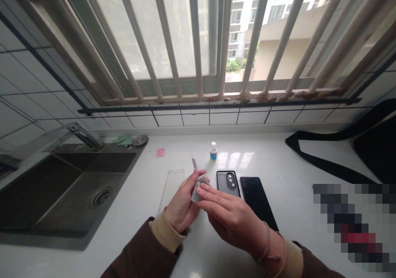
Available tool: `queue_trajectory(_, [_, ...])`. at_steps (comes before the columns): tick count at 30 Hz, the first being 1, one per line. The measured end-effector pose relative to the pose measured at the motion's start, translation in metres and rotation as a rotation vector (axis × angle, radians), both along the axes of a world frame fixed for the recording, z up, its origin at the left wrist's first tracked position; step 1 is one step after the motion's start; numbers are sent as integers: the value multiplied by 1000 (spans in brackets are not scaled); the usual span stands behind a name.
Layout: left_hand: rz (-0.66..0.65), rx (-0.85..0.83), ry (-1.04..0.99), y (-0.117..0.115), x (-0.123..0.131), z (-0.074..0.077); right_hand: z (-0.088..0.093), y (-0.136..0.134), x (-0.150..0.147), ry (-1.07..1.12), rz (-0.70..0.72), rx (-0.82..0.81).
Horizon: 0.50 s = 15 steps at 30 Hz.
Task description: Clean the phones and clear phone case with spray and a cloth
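Note:
My left hand (182, 201) is closed round a slim silver-edged object (194, 162), seen nearly edge-on. Its upper end sticks out past the thumb, and my hands hide most of it, so I cannot tell its kind. My right hand (230, 214) presses a pale grey piece, apparently a cloth (196, 194), against it with fingers held together. To the left lies a clear phone case (170, 185), partly behind my left hand. A black-rimmed phone case (225, 180) lies behind my right hand. Beside it is a black phone (258, 199), partly covered by my right hand and wrist.
A small white bottle with a blue label (213, 152) stands beyond my hands. A pink sticky note (160, 152) lies near the sink (83, 241), which has a faucet (85, 135), green cloth (123, 140) and metal strainer (140, 140). A black strap (321, 161) lies at right, below a barred window.

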<state>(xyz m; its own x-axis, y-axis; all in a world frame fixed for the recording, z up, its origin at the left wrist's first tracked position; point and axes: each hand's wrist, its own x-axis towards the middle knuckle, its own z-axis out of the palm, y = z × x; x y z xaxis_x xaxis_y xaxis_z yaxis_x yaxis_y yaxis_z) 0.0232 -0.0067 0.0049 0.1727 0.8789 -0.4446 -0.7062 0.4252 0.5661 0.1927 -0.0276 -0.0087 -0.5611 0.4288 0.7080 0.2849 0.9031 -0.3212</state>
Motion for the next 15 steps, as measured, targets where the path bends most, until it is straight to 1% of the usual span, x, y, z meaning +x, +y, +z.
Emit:
queue_trajectory(2, [36, -28, 26, 2, -1, 0, 1, -3, -1, -34, 24, 28])
queue_trajectory(5, [79, -73, 2, 5, -3, 1, 0, -5, -1, -76, 34, 67])
queue_trajectory(8, [106, -70, -29, 7, -6, 3, 1, -6, 1, -104, 47, 103])
queue_trajectory(10, [80, -34, -65, 6, -6, 5, 3, -8, 2, -99, 51, 117])
queue_trajectory(15, [-72, 41, -179, -1, -6, 11, 6, -10, 1, -71, 136, 89])
